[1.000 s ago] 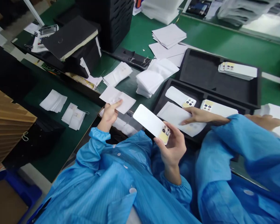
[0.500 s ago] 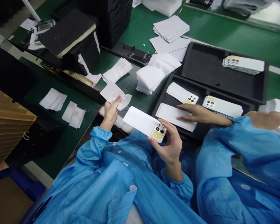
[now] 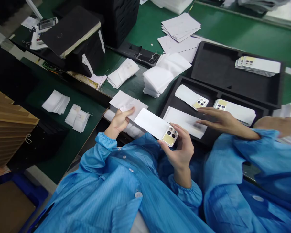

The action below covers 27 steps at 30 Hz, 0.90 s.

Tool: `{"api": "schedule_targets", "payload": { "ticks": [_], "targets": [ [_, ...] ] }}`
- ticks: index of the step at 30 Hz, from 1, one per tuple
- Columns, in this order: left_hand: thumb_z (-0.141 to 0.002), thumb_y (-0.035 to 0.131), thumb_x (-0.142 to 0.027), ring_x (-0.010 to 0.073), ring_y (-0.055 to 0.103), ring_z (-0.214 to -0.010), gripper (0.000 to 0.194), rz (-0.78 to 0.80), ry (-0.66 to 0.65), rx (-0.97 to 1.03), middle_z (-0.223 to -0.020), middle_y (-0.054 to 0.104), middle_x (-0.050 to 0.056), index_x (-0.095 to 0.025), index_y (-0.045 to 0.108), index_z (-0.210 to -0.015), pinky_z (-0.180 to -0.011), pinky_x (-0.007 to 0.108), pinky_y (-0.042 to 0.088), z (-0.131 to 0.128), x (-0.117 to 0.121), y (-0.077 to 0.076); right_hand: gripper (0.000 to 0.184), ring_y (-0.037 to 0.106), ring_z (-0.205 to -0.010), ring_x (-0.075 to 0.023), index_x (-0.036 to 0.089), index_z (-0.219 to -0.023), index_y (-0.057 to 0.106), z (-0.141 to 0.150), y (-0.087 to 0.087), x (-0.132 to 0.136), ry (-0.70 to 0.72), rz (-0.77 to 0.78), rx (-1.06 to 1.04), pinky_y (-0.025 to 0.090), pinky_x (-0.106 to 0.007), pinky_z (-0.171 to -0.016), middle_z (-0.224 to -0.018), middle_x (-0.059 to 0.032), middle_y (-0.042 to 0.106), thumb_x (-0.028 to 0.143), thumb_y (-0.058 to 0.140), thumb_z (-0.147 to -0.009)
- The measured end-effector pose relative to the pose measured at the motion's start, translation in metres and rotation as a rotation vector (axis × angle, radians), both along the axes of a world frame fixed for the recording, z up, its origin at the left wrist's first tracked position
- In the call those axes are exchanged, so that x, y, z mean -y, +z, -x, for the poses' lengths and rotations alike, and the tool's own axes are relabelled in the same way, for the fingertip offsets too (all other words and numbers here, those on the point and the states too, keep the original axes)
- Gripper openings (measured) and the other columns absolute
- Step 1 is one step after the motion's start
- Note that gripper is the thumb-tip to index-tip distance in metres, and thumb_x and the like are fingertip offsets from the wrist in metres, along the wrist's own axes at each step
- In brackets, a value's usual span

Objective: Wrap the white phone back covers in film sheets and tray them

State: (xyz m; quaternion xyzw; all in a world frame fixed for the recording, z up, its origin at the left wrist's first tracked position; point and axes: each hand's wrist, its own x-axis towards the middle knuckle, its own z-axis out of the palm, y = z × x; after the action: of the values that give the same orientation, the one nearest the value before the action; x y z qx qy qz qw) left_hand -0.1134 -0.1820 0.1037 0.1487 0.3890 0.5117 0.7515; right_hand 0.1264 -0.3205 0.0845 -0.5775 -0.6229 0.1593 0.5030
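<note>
My right hand (image 3: 180,147) pinches a white phone back cover (image 3: 151,123) by its camera end, with round dark lenses and a yellowish patch. The cover's plain end points left toward my left hand (image 3: 120,122). Between the thumb and fingers of that hand is a thin white sleeve (image 3: 128,102), creased where the thumb presses it. The cover's far end lies right against the sleeve's edge; whether it has entered cannot be made out. Beyond them stand a stack of white sleeves (image 3: 157,79) and a smaller pile of filled sleeves (image 3: 123,72).
On my right a co-worker's hand (image 3: 224,121) reaches over a black tray (image 3: 210,92) holding phone covers. Behind it another black tray (image 3: 215,68) bears stacked covers (image 3: 262,66). White sheets (image 3: 180,27) lie farther back. Sleeve piles (image 3: 55,102) rest on the left green table (image 3: 53,145).
My left hand has moved right with the sleeve, which has turned and spread flatter toward the cover. My right hand has shifted slightly right. The co-worker's hand has lifted rightward off the white sheet.
</note>
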Motion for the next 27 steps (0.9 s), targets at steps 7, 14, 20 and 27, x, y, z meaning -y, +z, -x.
{"api": "schedule_targets", "payload": {
  "ticks": [7, 14, 20, 27],
  "targets": [
    [-0.074, 0.102, -0.010, 0.0337, 0.075, -0.138, 0.057, 0.056, -0.006, 0.039, -0.121, 0.087, 0.008, -0.020, 0.082, -0.126, -0.133, 0.051, 0.048, -0.003, 0.007, 0.006, 0.071, 0.073, -0.135, -0.0443, 0.032, -0.151, 0.068, -0.007, 0.003, 0.003, -0.036, -0.025, 0.027, 0.064, -0.069, -0.109, -0.143, -0.0163, 0.074, 0.045, 0.096, -0.087],
    [-0.069, 0.106, -0.014, 0.0362, 0.076, -0.133, 0.041, 0.081, 0.014, 0.010, -0.114, 0.087, 0.012, -0.015, 0.084, -0.103, -0.131, 0.053, 0.051, -0.008, 0.012, 0.005, 0.070, 0.072, -0.136, -0.0436, 0.022, -0.148, 0.070, -0.004, -0.003, 0.005, -0.021, -0.018, -0.024, 0.060, -0.072, -0.113, -0.145, -0.0197, 0.073, 0.039, 0.097, -0.085],
    [-0.076, 0.103, -0.014, 0.0315, 0.074, -0.139, 0.038, 0.066, 0.245, -0.053, -0.121, 0.086, 0.010, -0.017, 0.082, -0.107, -0.131, 0.048, 0.052, -0.004, -0.002, 0.003, 0.071, 0.073, -0.135, -0.0431, 0.023, -0.147, 0.070, -0.001, 0.002, 0.001, 0.006, -0.062, 0.007, 0.061, -0.070, -0.113, -0.144, -0.0196, 0.074, 0.041, 0.098, -0.084],
    [-0.081, 0.102, -0.020, 0.0326, 0.066, -0.150, 0.038, 0.029, 0.226, -0.104, -0.129, 0.084, 0.008, -0.019, 0.081, -0.112, -0.136, 0.047, 0.045, 0.002, -0.001, -0.005, 0.072, 0.075, -0.132, -0.0407, 0.026, -0.150, 0.068, 0.007, 0.020, -0.003, 0.086, -0.112, 0.086, 0.067, -0.065, -0.108, -0.143, -0.0172, 0.075, 0.035, 0.098, -0.085]
  ]
}}
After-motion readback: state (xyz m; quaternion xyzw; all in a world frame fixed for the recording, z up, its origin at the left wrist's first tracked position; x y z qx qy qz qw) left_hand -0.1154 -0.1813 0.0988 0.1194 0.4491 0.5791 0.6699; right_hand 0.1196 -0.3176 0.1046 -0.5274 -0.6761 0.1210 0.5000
